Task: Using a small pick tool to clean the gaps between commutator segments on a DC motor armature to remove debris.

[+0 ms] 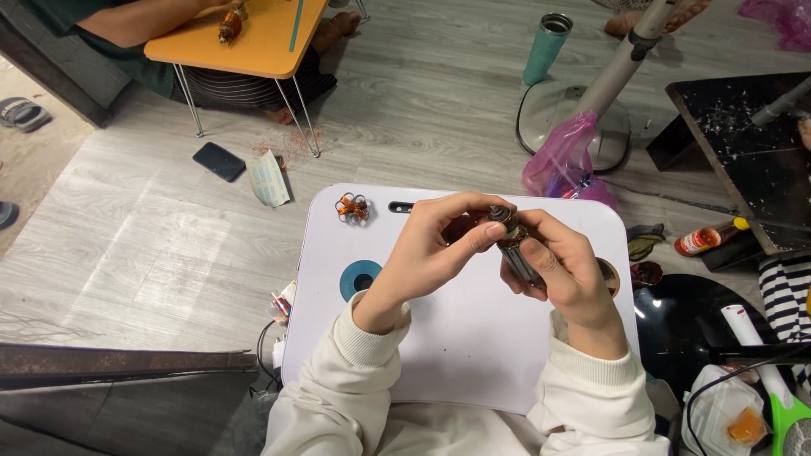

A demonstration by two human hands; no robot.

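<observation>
Right hand (564, 268) grip clenched around motor rotor (514, 245), left hand (439, 241) fingertips pinching its top, wrists raised over white table (456, 338)

Taking the white lap surface (473, 355) as landmark: a dark phone (219, 160) with blank screen lies on the floor beyond its far-left corner, a pale blue-white packet (269, 179) just beside. A red-labelled sauce bottle (708, 238) lies to its right.

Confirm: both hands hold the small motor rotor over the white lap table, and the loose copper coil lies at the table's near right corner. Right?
Not quite. In the head view the copper coil lies at the far left corner of the white lap table, not the near right. The rest holds: left hand and right hand both hold the motor rotor over it.
</observation>
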